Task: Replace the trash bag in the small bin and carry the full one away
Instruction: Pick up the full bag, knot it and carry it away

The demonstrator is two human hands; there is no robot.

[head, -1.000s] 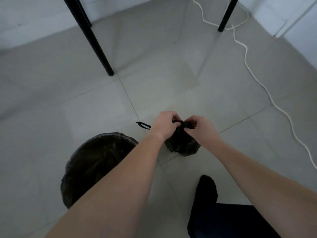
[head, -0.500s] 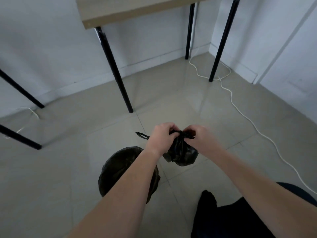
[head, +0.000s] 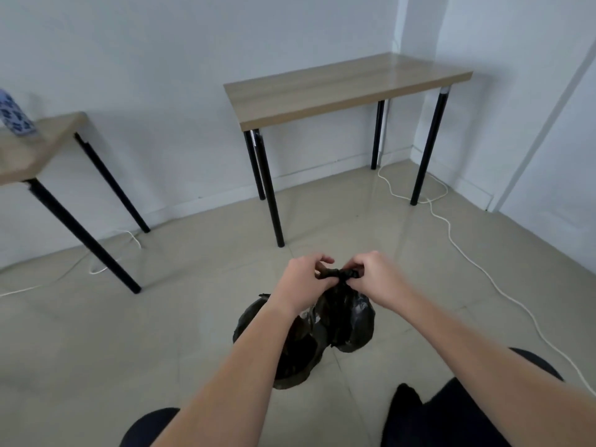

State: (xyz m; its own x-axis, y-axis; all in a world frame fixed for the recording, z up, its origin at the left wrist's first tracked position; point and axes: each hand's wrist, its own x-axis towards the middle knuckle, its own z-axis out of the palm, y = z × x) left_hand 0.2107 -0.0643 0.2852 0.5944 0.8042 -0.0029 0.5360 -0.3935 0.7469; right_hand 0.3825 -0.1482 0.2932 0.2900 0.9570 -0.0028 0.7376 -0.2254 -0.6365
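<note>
Where the two forearms meet at lower centre of the frame, both hands pinch the twisted neck of one black trash bag [head: 350, 321]: left hand [head: 304, 285] clenched on the left end of the knot, right hand [head: 375, 277] clenched on the right end, fingertips nearly touching across it. Bag: one, full, hanging below the hands, glossy and creased. Directly beneath and slightly left of it, one small bin [head: 290, 353], lined in black plastic, standing on the tiled floor [head: 161, 317]; the left forearm covers part of it. Dark-clad legs or feet: two shapes along the bottom edge, one at lower left, one at lower right. Tables: two, wood-topped with black legs. One table [head: 338, 82] at upper centre-right, four legs visible, set in the room's corner. One side table [head: 38, 150] at the left edge, two legs visible, bearing one blue-and-white patterned container [head: 14, 116]. White cables: two, one cable [head: 467, 253] trailing from the corner down the right side of the floor, one second cable [head: 96, 269] at left under the side table.
</note>
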